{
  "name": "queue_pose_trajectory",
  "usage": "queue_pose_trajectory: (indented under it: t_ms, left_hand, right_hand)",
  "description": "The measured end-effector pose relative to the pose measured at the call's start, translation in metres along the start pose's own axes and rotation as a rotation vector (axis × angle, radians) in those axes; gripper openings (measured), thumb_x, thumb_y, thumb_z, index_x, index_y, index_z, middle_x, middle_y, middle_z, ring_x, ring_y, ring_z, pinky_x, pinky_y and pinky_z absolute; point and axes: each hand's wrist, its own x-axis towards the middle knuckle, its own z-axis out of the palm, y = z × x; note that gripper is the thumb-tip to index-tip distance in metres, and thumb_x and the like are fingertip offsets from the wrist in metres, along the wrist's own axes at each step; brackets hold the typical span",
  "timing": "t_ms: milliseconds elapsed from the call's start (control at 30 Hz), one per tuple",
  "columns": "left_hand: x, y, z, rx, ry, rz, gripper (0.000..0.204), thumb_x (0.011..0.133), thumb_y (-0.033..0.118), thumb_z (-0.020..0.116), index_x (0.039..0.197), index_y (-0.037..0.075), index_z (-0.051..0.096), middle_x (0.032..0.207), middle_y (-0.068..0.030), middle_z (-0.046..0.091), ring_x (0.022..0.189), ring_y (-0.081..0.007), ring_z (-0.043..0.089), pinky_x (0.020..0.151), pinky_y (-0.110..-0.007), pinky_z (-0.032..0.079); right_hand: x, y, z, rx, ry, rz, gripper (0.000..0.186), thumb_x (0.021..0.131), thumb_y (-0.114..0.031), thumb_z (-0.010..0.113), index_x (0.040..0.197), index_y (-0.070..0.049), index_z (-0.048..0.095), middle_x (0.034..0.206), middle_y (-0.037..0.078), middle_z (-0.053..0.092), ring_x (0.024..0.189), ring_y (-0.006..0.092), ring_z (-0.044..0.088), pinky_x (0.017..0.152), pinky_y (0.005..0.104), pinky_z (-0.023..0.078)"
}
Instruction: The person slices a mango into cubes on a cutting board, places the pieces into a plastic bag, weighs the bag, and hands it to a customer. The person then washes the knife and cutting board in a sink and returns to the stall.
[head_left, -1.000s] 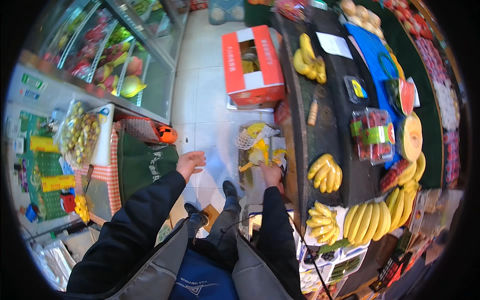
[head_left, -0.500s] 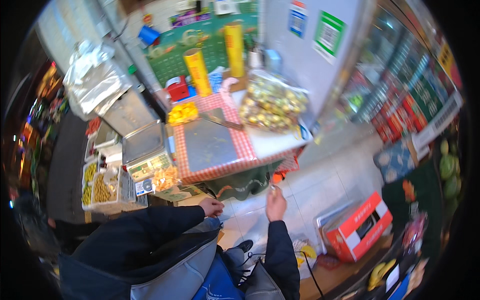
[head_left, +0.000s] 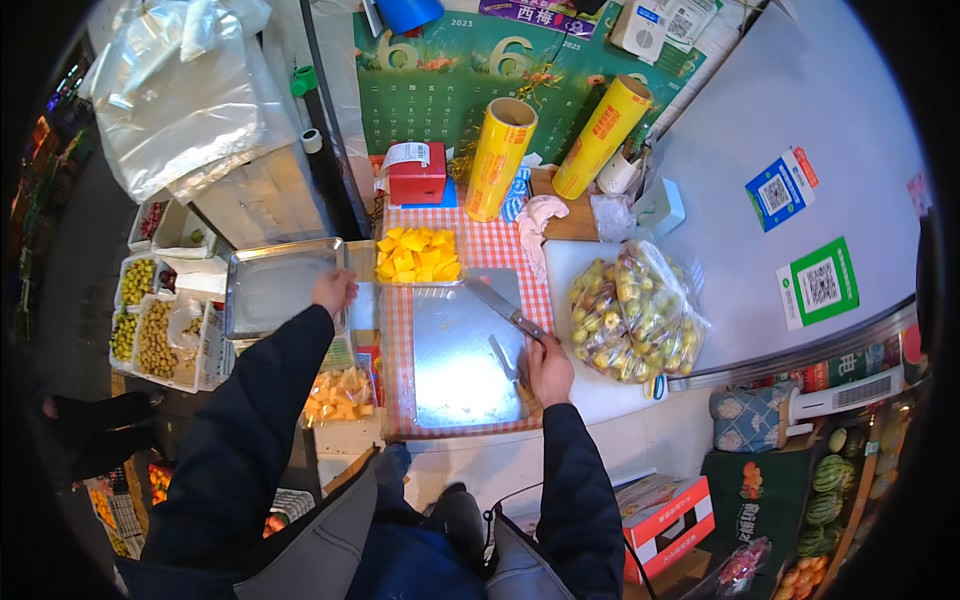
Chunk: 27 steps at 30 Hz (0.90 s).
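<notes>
A long knife point(head_left: 492, 299) lies slantwise over a metal cutting board point(head_left: 455, 375), its blade pointing to the far left. My right hand point(head_left: 550, 371) is closed round its handle at the board's right edge. Beyond the blade, a clear tray of yellow fruit chunks point(head_left: 417, 256) sits on the red-checked cloth point(head_left: 400, 350). Loosely curled, my left hand point(head_left: 335, 291) hovers at the right rim of a shallow metal tray point(head_left: 265, 290); nothing shows in its fingers, and I cannot tell whether it touches the rim.
Bagged green-brown fruit point(head_left: 640, 315) fills the right side, on a white board point(head_left: 610, 395). Two yellow rolls point(head_left: 497, 165) and a red box-shaped device point(head_left: 417, 175) stand at the back. Packed orange fruit pieces point(head_left: 340, 395) sit front left. Plastic bags point(head_left: 190, 100) hang far left.
My right hand has moved forward from in front of the table onto the knife handle. The left hand has reached forward to the metal tray. My view has shifted nearer to the table.
</notes>
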Motion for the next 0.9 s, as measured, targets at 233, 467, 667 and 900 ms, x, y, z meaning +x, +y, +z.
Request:
queue_pose_trajectory:
  t_ms: [233, 467, 667, 900]
  left_hand:
    - [0.076, 0.07, 0.032, 0.049, -0.041, 0.073, 0.037, 0.101, 0.038, 0.05, 0.116, 0.008, 0.064, 0.078, -0.0001, 0.059, 0.068, -0.0091, 0.054, 0.059, -0.026, 0.047]
    - [0.09, 0.065, 0.038, 0.243, -0.063, 0.175, 0.017, 0.099, 0.018, 0.057, 0.107, 0.004, 0.062, 0.068, 0.0003, 0.052, 0.052, -0.0093, 0.045, 0.047, -0.025, 0.04]
    - [0.025, 0.014, 0.035, -0.169, 0.144, 0.025, 0.01, 0.098, 0.012, 0.051, 0.103, 0.004, 0.054, 0.068, -0.0032, 0.054, 0.053, -0.0121, 0.052, 0.046, -0.027, 0.045]
    - [-0.061, -0.014, 0.071, -0.283, 0.366, -0.186, 0.012, 0.1, 0.015, 0.049, 0.103, 0.003, 0.05, 0.072, -0.0063, 0.058, 0.057, -0.0153, 0.057, 0.051, -0.029, 0.05]
  right_hand:
    - [0.085, -0.022, 0.038, -0.098, -0.186, -0.11, 0.031, 0.097, -0.026, 0.048, 0.112, -0.004, 0.065, 0.094, 0.022, 0.069, 0.087, 0.0407, 0.066, 0.078, 0.0502, 0.051]
    - [0.11, -0.011, 0.058, 0.226, -0.348, 0.175, 0.029, 0.093, -0.028, 0.053, 0.099, -0.005, 0.07, 0.089, 0.021, 0.069, 0.088, 0.04, 0.066, 0.08, 0.0466, 0.052]
    - [0.138, -0.04, 0.002, 0.099, -0.502, -0.168, 0.027, 0.09, -0.028, 0.057, 0.095, -0.005, 0.07, 0.085, 0.021, 0.068, 0.087, 0.0397, 0.066, 0.079, 0.0482, 0.052]
    - [0.23, -0.013, -0.101, 0.064, -0.592, -0.422, 0.026, 0.086, -0.028, 0.06, 0.088, -0.006, 0.073, 0.086, 0.021, 0.068, 0.085, 0.0397, 0.065, 0.078, 0.048, 0.052]
